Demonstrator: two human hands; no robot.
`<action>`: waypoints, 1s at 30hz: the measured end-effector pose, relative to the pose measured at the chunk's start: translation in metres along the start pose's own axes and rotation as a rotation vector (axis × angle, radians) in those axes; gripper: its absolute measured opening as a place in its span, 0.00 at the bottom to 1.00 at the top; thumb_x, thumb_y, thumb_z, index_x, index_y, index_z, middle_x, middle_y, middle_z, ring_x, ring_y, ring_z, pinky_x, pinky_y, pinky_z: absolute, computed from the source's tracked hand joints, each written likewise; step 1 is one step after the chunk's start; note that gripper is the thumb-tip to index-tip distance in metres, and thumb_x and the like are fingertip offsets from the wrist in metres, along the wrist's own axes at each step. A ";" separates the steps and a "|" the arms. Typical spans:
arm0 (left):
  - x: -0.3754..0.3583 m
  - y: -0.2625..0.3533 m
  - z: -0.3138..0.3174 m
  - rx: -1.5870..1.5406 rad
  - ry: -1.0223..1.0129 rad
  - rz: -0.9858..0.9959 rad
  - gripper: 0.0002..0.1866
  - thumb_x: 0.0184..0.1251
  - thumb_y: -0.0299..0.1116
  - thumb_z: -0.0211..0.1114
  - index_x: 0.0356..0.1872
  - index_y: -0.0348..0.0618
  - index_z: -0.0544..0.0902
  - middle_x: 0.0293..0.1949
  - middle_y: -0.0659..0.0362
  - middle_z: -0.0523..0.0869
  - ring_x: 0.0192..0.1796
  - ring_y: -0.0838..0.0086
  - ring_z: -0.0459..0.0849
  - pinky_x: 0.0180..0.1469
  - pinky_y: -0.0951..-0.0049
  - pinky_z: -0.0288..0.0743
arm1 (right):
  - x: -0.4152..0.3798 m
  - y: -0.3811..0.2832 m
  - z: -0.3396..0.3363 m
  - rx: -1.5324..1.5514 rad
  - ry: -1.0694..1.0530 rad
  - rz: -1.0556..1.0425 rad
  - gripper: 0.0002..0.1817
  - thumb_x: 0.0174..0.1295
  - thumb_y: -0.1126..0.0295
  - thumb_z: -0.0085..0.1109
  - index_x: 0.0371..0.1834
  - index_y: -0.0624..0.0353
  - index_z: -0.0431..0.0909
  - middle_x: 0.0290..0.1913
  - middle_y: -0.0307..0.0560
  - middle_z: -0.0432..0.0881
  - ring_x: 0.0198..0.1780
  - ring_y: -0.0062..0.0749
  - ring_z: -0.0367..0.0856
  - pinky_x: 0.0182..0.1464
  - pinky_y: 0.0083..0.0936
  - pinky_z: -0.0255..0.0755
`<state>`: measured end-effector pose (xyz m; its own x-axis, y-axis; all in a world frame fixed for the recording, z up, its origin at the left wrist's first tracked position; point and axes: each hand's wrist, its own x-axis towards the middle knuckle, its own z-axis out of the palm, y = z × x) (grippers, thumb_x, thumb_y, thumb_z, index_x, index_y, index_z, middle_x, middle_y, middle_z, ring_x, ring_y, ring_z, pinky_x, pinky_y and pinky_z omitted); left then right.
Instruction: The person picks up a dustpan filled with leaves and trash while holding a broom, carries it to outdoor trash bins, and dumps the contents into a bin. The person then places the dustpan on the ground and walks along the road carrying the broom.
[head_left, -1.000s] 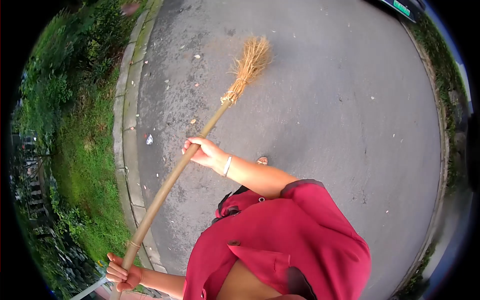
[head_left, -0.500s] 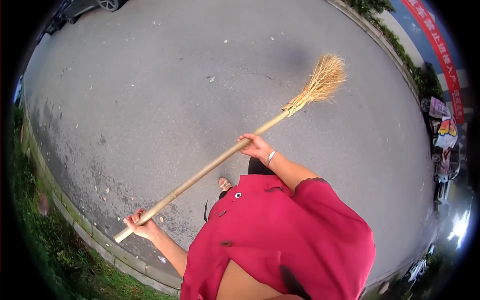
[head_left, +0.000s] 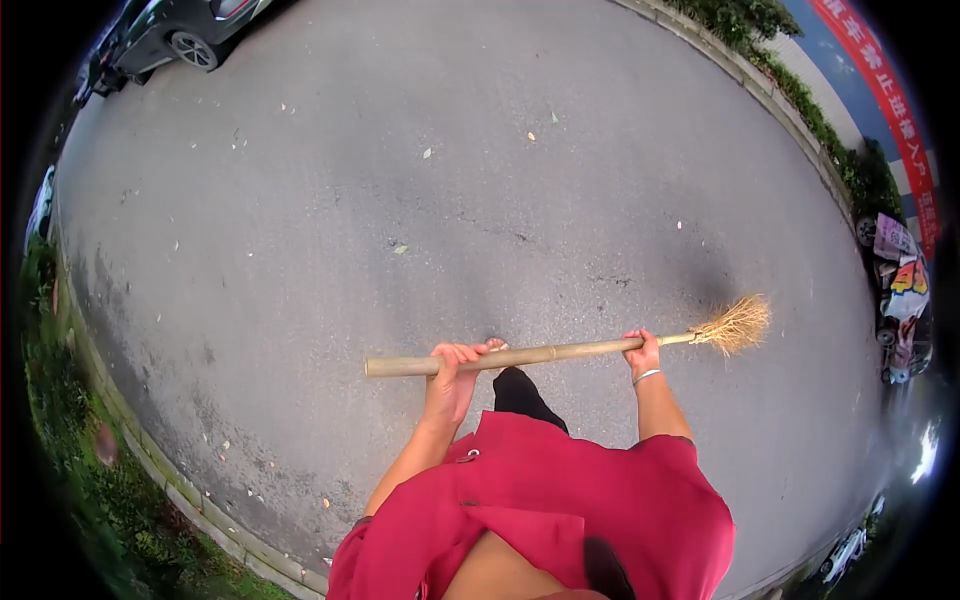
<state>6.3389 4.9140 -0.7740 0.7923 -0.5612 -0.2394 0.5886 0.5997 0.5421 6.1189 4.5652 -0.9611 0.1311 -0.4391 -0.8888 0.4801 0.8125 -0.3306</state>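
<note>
The left hand (head_left: 452, 372) is wrapped around the broom (head_left: 560, 351), fingers curled over the top of the bamboo handle not far from its butt end, which sticks out toward nine o'clock. The right hand (head_left: 643, 353) is closed around the same handle farther along, close to where the stick meets the straw head (head_left: 737, 325); a thin bracelet (head_left: 647, 376) sits on that wrist. Both hands grip fully, with no gap showing between fingers and stick. The broom lies nearly level across the body in front of the red shirt (head_left: 560, 500), its straw head pointing toward three o'clock and tipped slightly upward in the picture. Whether the straw touches the road (head_left: 400, 180) I cannot tell. A dark trouser leg (head_left: 522, 392) shows just below the handle, between the two arms. The asphalt is scattered with small leaves and bits of litter (head_left: 427, 153), mostly toward twelve o'clock. A stone curb (head_left: 190, 498) edged with grass runs along at seven to nine o'clock, a parked car (head_left: 180, 25) stands at eleven o'clock, and a red banner (head_left: 885, 90) hangs behind a hedge at two o'clock.
</note>
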 end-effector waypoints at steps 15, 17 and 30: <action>-0.217 0.141 0.020 -0.077 1.074 1.042 0.18 0.64 0.45 0.54 0.18 0.49 0.64 0.19 0.67 0.63 0.33 0.75 0.69 0.58 0.59 0.58 | -0.145 0.419 0.190 -0.822 -0.431 0.913 0.04 0.57 0.78 0.45 0.31 0.62 0.60 0.25 0.47 0.65 0.29 0.36 0.67 0.40 0.38 0.70; -0.232 0.142 0.082 0.131 1.554 1.158 0.17 0.59 0.48 0.56 0.20 0.51 0.63 0.19 0.67 0.60 0.30 0.75 0.64 0.46 0.62 0.64 | -0.205 0.475 0.171 -0.913 -0.548 1.116 0.04 0.57 0.78 0.45 0.30 0.62 0.61 0.25 0.46 0.65 0.28 0.35 0.67 0.39 0.38 0.71; -0.325 0.164 0.042 0.730 1.057 1.729 0.20 0.65 0.43 0.53 0.16 0.50 0.60 0.18 0.66 0.59 0.29 0.77 0.64 0.60 0.62 0.56 | -0.397 0.682 0.150 -1.251 -0.685 1.719 0.04 0.54 0.78 0.50 0.27 0.63 0.65 0.22 0.48 0.70 0.27 0.36 0.71 0.38 0.38 0.72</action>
<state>6.1717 5.1709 -0.5735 0.2491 0.7584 0.6023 -0.5747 -0.3848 0.7222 6.5244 5.2364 -0.7858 0.0160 0.9402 -0.3402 -0.9792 0.0836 0.1850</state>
